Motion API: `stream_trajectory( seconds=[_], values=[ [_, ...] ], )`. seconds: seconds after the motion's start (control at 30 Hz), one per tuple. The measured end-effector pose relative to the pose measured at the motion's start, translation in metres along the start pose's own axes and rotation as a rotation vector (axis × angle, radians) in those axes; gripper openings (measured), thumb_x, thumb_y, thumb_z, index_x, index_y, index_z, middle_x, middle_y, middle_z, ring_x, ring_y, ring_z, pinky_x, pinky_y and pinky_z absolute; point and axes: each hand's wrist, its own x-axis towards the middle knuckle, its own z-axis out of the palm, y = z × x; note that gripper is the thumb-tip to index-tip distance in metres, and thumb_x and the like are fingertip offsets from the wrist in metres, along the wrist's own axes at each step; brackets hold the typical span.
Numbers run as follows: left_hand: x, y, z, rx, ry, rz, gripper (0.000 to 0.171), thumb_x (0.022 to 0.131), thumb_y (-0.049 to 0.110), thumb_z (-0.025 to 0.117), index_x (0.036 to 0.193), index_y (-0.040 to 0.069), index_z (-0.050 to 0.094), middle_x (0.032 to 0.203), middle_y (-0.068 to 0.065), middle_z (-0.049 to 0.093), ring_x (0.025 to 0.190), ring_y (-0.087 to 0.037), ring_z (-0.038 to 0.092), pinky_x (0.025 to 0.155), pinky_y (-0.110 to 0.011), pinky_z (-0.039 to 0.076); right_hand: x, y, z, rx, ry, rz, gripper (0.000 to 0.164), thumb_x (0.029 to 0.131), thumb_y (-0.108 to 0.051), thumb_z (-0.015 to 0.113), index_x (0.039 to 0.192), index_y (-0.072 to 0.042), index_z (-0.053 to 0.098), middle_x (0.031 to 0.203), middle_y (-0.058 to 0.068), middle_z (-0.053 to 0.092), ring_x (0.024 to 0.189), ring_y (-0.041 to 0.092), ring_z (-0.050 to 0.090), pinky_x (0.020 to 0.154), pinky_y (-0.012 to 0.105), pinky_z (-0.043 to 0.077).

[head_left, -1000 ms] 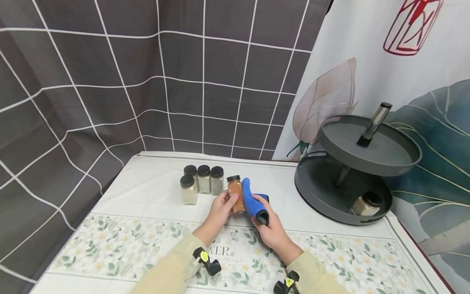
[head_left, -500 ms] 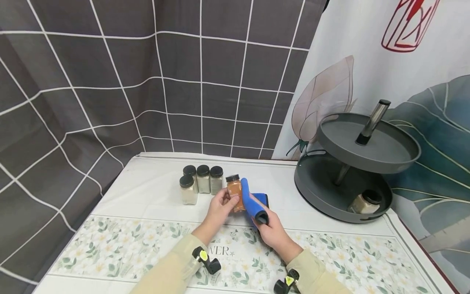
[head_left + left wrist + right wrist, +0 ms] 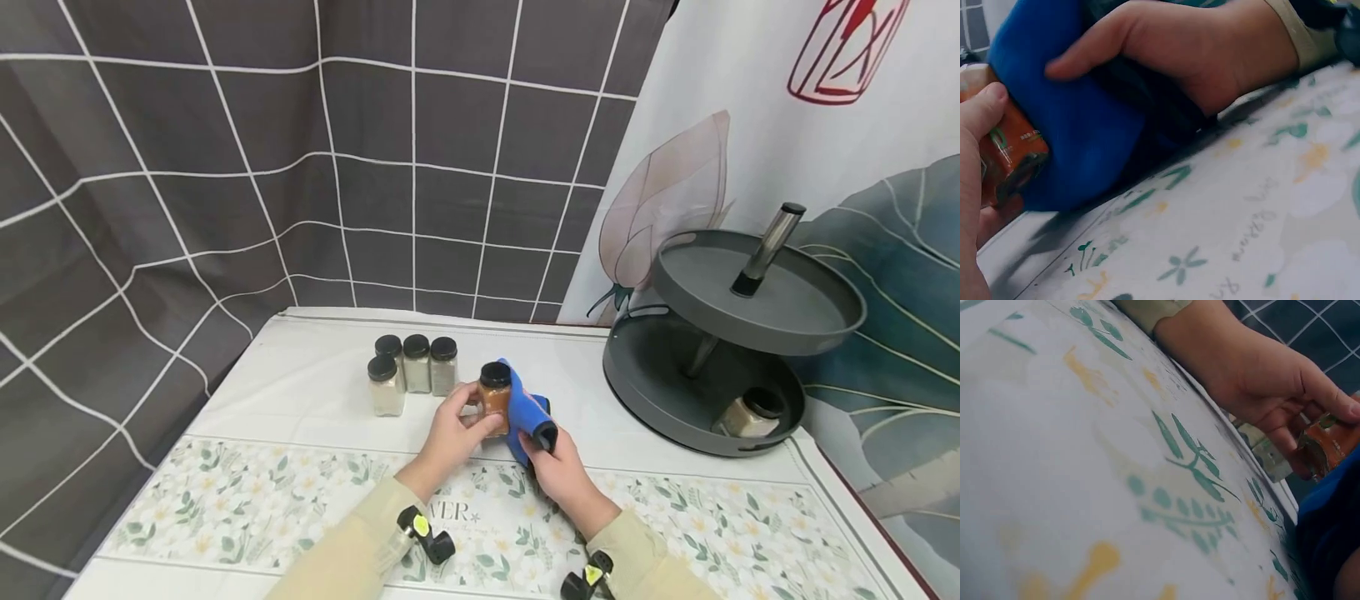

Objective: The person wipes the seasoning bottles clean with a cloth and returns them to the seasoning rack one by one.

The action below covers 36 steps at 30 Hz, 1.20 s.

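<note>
My left hand (image 3: 455,427) grips a square spice jar (image 3: 495,402) of orange-brown powder with a black lid, thumb on its near face. In the left wrist view the orange jar (image 3: 1016,150) leans with its base toward the camera. A blue cloth (image 3: 528,417) with dark edging lies against the jar's right side. My right hand (image 3: 558,467) holds this cloth, bunched between thumb and fingers. In the right wrist view the left hand (image 3: 1272,381) shows around the jar (image 3: 1329,440), and the cloth (image 3: 1329,500) covers the lower right.
Several black-lidded jars (image 3: 412,371) of pale powder stand grouped left of my hands. To the right is a grey two-tier round tray (image 3: 637,392) with a metal post; a pale jar (image 3: 750,414) lies tilted in its lower tier. A floral runner (image 3: 262,500) crosses the white-covered table.
The orange jar has tipped so its lid faces more toward the head camera, and it has shifted slightly right. The cloth has moved with it, still against its right side.
</note>
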Motion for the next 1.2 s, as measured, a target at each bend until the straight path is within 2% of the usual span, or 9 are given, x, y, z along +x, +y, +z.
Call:
stream_trajectory(
  seconds=[0.1, 0.33, 0.5, 0.63, 0.77, 0.9, 1.0, 1.07, 1.2],
  values=[
    [0.000, -0.001, 0.001, -0.018, -0.008, 0.053, 0.045, 0.087, 0.002, 0.077, 0.128, -0.002, 0.060, 0.115, -0.015, 0.059, 0.108, -0.030, 0.059, 0.090, -0.029, 0.058, 0.000, 0.000, 0.000, 0.013, 0.025, 0.074, 0.051, 0.101, -0.011, 0.058, 0.145, 0.011, 0.044, 0.141, 0.029, 0.053, 0.135, 0.044, 0.048, 0.116, 0.059, 0.030],
    [0.000, -0.005, 0.001, -0.003, -0.027, 0.070, 0.046, 0.087, 0.005, 0.078, 0.128, -0.001, 0.060, 0.116, -0.015, 0.059, 0.109, -0.031, 0.061, 0.090, -0.029, 0.057, -0.003, -0.001, 0.000, 0.037, 0.053, 0.057, 0.050, 0.102, -0.010, 0.057, 0.145, 0.012, 0.043, 0.142, 0.030, 0.052, 0.136, 0.045, 0.046, 0.116, 0.059, 0.030],
    [0.001, -0.007, 0.001, 0.003, 0.032, 0.036, 0.044, 0.088, 0.009, 0.079, 0.127, 0.001, 0.062, 0.114, -0.014, 0.060, 0.106, -0.030, 0.064, 0.087, -0.029, 0.059, -0.003, -0.001, 0.000, 0.029, 0.063, 0.051, 0.050, 0.102, -0.010, 0.058, 0.145, 0.013, 0.043, 0.142, 0.031, 0.051, 0.136, 0.046, 0.046, 0.116, 0.059, 0.030],
    [-0.001, -0.006, 0.002, 0.038, 0.015, 0.057, 0.044, 0.087, 0.005, 0.078, 0.127, 0.000, 0.061, 0.115, -0.014, 0.060, 0.107, -0.031, 0.063, 0.087, -0.030, 0.059, -0.002, 0.000, 0.000, 0.027, 0.034, 0.061, 0.051, 0.103, -0.012, 0.057, 0.146, 0.011, 0.042, 0.143, 0.029, 0.051, 0.137, 0.044, 0.045, 0.116, 0.058, 0.030],
    [-0.004, 0.001, 0.004, 0.048, 0.007, 0.035, 0.043, 0.088, 0.002, 0.076, 0.128, -0.003, 0.060, 0.115, -0.016, 0.060, 0.106, -0.033, 0.063, 0.086, -0.035, 0.060, -0.003, 0.001, 0.000, 0.034, 0.057, 0.042, 0.050, 0.102, -0.011, 0.057, 0.145, 0.011, 0.043, 0.142, 0.030, 0.052, 0.135, 0.045, 0.046, 0.115, 0.059, 0.031],
    [-0.007, 0.018, 0.002, 0.038, -0.007, 0.024, 0.041, 0.087, -0.002, 0.075, 0.125, -0.009, 0.060, 0.111, -0.020, 0.061, 0.103, -0.037, 0.063, 0.084, -0.041, 0.060, -0.003, 0.001, 0.000, 0.008, 0.070, 0.030, 0.049, 0.102, -0.011, 0.058, 0.144, 0.011, 0.045, 0.140, 0.030, 0.054, 0.133, 0.045, 0.049, 0.115, 0.059, 0.032],
    [-0.008, 0.026, -0.001, 0.010, -0.027, 0.029, 0.042, 0.088, -0.002, 0.073, 0.126, -0.011, 0.058, 0.112, -0.022, 0.061, 0.104, -0.039, 0.063, 0.085, -0.039, 0.060, -0.002, 0.001, 0.001, 0.007, 0.060, 0.046, 0.049, 0.102, -0.012, 0.058, 0.144, 0.009, 0.046, 0.141, 0.028, 0.054, 0.134, 0.044, 0.049, 0.115, 0.058, 0.032],
    [-0.008, 0.024, -0.001, 0.002, -0.020, 0.012, 0.043, 0.089, -0.001, 0.073, 0.128, -0.010, 0.057, 0.112, -0.022, 0.060, 0.104, -0.039, 0.064, 0.086, -0.036, 0.060, -0.003, 0.000, 0.001, 0.021, 0.062, 0.032, 0.049, 0.102, -0.010, 0.057, 0.144, 0.011, 0.044, 0.141, 0.030, 0.053, 0.134, 0.045, 0.048, 0.115, 0.059, 0.032],
    [-0.004, 0.007, 0.002, 0.005, 0.026, -0.016, 0.043, 0.088, 0.001, 0.075, 0.128, -0.006, 0.059, 0.112, -0.019, 0.059, 0.104, -0.036, 0.064, 0.086, -0.033, 0.059, -0.002, 0.000, 0.002, 0.012, 0.062, 0.039, 0.050, 0.101, -0.010, 0.058, 0.144, 0.012, 0.044, 0.141, 0.030, 0.053, 0.134, 0.046, 0.048, 0.114, 0.060, 0.032]
  ],
)
